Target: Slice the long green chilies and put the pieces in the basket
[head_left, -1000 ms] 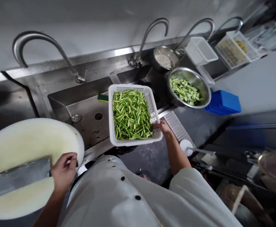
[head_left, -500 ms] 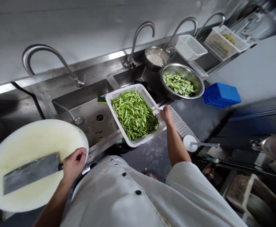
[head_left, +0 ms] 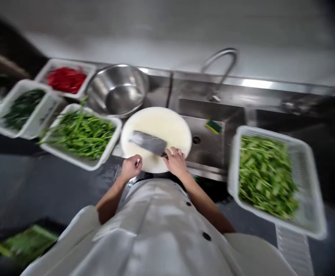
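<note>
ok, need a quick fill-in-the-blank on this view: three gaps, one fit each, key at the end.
1. The hand at the handle end of the cleaver, which lies on the round white cutting board, is the person's ____ hand.
2. The green-and-yellow item lying in the sink is a ____.
3. The vegetable pieces nearest the wall, left of the steel bowl, are coloured ____.

Missing words: right; sponge; red.
</note>
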Demonstrator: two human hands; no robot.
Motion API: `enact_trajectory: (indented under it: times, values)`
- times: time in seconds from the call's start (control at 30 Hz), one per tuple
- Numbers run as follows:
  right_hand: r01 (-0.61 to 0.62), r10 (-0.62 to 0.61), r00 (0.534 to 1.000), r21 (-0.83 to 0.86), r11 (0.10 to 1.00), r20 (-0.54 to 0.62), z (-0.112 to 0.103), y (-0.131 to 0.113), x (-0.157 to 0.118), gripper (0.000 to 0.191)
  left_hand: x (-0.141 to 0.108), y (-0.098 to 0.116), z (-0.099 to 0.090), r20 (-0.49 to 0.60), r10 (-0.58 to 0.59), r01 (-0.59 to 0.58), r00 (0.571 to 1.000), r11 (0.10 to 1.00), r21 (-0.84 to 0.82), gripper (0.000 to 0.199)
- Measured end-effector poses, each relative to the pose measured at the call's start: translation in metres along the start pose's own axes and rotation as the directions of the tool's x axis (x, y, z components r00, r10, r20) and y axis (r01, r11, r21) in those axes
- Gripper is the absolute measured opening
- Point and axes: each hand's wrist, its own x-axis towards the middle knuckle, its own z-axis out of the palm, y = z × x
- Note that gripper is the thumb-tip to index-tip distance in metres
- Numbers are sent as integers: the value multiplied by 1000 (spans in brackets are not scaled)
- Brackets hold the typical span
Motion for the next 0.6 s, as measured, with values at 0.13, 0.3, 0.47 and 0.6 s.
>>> enact_trajectory:
  times: [0.13,0.3,0.47,0.6]
  values:
    - [15,21,988,-236,972,151,20,-37,24,35,-26,-75,-35,-99,-162,163,982,987,5,26]
    - [-6,59,990,-376,927,130,28,-48,34,36,-21,-174,-81,-217,-332,349,918,936,45,34]
    - [-75,110,986,-259,963,124,14,-34,14,35,33,-258,-116,-140,-234,268,962,908,321,44]
    - [-46,43,995,39,998,86,-2,-7,-17,25,70,-274,-118,114,-176,101,978,873,477,37]
